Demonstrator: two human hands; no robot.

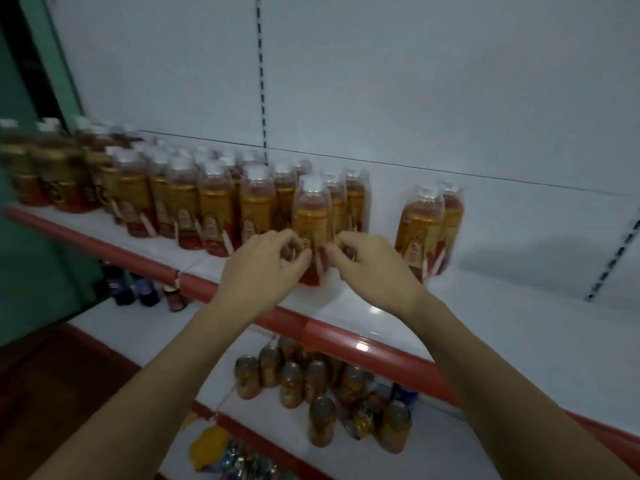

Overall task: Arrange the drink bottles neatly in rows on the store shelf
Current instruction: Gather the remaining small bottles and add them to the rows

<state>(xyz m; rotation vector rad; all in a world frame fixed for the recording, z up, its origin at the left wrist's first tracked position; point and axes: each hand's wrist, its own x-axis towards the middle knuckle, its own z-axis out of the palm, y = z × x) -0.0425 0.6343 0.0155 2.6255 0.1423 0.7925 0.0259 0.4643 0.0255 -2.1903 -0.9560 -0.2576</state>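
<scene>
Rows of red drink bottles (180,202) with gold labels and white caps stand on the white shelf (485,306) with a red front edge. One front bottle (311,209) stands at the right end of the rows. My left hand (266,261) and my right hand (370,265) flank its lower half, fingers curled and touching its sides. To the right, apart from the rows, stands a pair of bottles (429,226) one behind the other.
The shelf's back panel (415,81) is white with slotted uprights. On the lower shelf stand several orange-labelled cans (311,379) and dark bottles (138,289). Colourful packets (221,452) lie lower still. A green wall (31,265) is at the left.
</scene>
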